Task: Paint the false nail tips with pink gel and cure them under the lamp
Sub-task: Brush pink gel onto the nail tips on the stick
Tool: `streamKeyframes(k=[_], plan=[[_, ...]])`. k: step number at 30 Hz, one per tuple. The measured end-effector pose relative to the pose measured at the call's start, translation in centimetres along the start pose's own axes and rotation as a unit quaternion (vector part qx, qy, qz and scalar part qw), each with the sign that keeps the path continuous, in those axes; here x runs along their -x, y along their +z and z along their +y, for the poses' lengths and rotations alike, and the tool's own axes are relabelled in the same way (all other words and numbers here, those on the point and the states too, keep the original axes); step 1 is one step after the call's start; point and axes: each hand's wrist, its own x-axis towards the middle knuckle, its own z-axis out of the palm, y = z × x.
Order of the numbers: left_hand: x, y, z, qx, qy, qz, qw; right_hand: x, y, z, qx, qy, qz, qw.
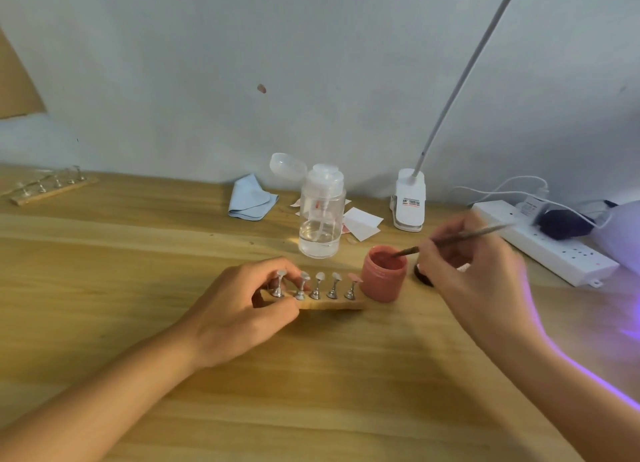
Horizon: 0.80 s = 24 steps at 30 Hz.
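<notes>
A wooden strip (pixel 332 304) with several metal stands (pixel 316 288) lies mid-table, each stand topped by a false nail tip. The rightmost tip (pixel 354 277) looks pink; the others look pale. My left hand (pixel 239 309) grips the strip's left end, its fingers curled round it. Right beside the strip stands an open pink gel jar (pixel 383 274). My right hand (pixel 474 271) pinches a thin brush (pixel 453 238), whose tip dips into the jar. The curing lamp (pixel 623 233) glows purple at the right edge.
A clear pump bottle (pixel 320 216) with its lid flipped open stands behind the strip. Near it are a blue cloth (pixel 250 198), white wipes (pixel 362 222), a clip lamp base (pixel 409 200), a power strip (pixel 554 248), a black lid (pixel 423 275) and a second stand strip (pixel 52 186) far left.
</notes>
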Motion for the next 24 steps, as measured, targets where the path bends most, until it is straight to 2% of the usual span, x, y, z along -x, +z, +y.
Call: streamKeyframes(k=[2,4,6,8,12,18,24], plan=[[0.0,0.0,0.1,0.002,-0.008,-0.006,1.0,1.3,-0.5,-0.3,-0.105,0.002,0.044,0.993],[0.1,0.0,0.2,-0.008,-0.011,-0.009,1.0,3.0,-0.7,-0.4,-0.24,0.032,0.062,0.968],[0.1,0.1,0.2,-0.035,-0.009,0.0,0.999,4.4,-0.6,-0.2,-0.349,0.076,0.04,0.933],[0.2,0.3,0.2,-0.064,-0.004,0.011,0.998,5.2,-0.2,0.1,-0.404,0.109,-0.011,0.908],[0.0,0.8,0.1,-0.096,0.024,0.032,0.995,5.5,0.2,-0.2,-0.385,0.121,-0.06,0.913],[0.1,0.9,0.2,-0.108,0.08,0.033,0.99,5.5,0.4,-0.2,-0.343,0.109,-0.071,0.93],[0.1,0.9,0.0,-0.107,0.078,0.021,0.991,5.5,0.5,0.1,-0.329,0.119,-0.08,0.933]])
